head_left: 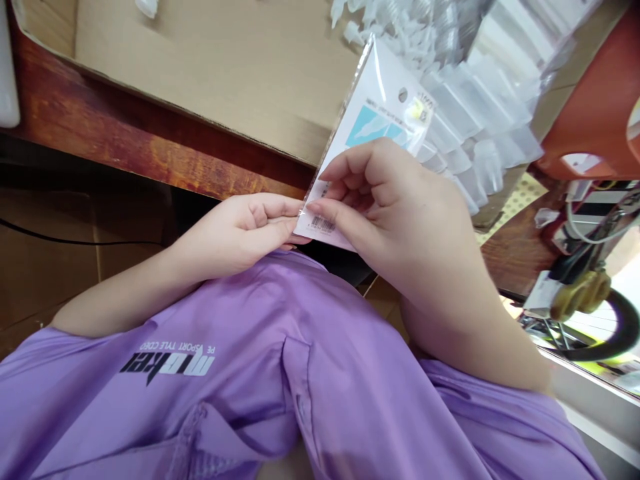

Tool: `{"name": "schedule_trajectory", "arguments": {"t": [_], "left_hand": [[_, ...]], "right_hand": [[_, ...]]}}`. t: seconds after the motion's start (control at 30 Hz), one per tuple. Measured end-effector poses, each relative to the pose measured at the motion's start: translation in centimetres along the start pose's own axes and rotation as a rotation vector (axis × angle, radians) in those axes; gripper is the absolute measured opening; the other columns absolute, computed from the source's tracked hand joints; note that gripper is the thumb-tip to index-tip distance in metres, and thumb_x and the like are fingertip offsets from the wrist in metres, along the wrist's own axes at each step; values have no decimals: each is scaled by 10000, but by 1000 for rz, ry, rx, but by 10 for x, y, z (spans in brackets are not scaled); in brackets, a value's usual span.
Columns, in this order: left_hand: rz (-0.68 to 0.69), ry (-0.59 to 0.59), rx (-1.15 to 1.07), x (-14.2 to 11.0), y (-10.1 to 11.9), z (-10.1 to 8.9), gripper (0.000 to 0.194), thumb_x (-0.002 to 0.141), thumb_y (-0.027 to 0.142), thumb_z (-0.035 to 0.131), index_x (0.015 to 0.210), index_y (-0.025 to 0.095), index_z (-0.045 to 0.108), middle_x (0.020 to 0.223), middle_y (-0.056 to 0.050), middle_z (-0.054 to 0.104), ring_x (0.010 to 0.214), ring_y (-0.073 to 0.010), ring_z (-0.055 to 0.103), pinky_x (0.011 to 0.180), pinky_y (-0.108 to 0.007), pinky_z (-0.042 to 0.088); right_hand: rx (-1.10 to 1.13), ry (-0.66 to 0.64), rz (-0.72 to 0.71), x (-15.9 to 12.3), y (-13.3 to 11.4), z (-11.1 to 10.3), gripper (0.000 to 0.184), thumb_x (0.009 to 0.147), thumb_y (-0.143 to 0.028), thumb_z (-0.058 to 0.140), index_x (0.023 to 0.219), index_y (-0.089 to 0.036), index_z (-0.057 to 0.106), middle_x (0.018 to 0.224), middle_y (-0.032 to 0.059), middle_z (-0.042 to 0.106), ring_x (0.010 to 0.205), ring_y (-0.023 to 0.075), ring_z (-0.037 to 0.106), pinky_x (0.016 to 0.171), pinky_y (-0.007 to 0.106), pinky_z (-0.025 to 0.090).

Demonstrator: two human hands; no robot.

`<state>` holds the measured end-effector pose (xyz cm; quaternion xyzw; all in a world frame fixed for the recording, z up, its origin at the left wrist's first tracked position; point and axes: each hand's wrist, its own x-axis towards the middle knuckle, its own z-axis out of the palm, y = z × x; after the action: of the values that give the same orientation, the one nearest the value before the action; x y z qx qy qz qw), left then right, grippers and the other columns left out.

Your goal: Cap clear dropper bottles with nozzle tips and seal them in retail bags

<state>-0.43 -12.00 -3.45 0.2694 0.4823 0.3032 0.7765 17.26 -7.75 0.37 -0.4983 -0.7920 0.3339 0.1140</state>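
A flat clear plastic packet (pixel 370 123) with a white printed card inside is tilted over the table's front edge. The card has a blue panel, a yellow mark and a barcode near its lower end. My left hand (pixel 250 230) pinches the packet's lower left corner between thumb and fingers. Over the packet's lower half lies my right hand (pixel 400 207), its fingers curled and its thumb tip at the packet's edge close to my left fingertips. The right fingers cover part of the print.
Many clear plastic nozzle tips (pixel 390 20) and clear boxes (pixel 465 100) are heaped behind the packet on the cardboard (pixel 210 73). One small white piece (pixel 147 7) lies at the far left. An orange-red chair (pixel 595 113) and a wheel (pixel 620 327) are at the right.
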Motion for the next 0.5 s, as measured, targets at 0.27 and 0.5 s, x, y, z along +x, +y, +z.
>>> {"name": "schedule_trajectory", "arguments": {"t": [0.27,0.5], "left_hand": [[81,-35,57,-2,-2,-2,194,885,221,626,999,222,783,881,2,785,952,-194,741,894,-297,588],[46,-8,-34,-1,-3,-1,171,839,245,714,989,188,772,921,-22,786,960,-206,741,939,-329,579]], "right_hand": [[39,8,52,0,-2,2,158,854,-171,670,972,-221,579,812,-24,629,760,145,630,751,314,543],[-9,43,9,1,0,8,166,846,-149,670,970,-212,580,855,-9,641,799,151,638,761,314,549]]}}
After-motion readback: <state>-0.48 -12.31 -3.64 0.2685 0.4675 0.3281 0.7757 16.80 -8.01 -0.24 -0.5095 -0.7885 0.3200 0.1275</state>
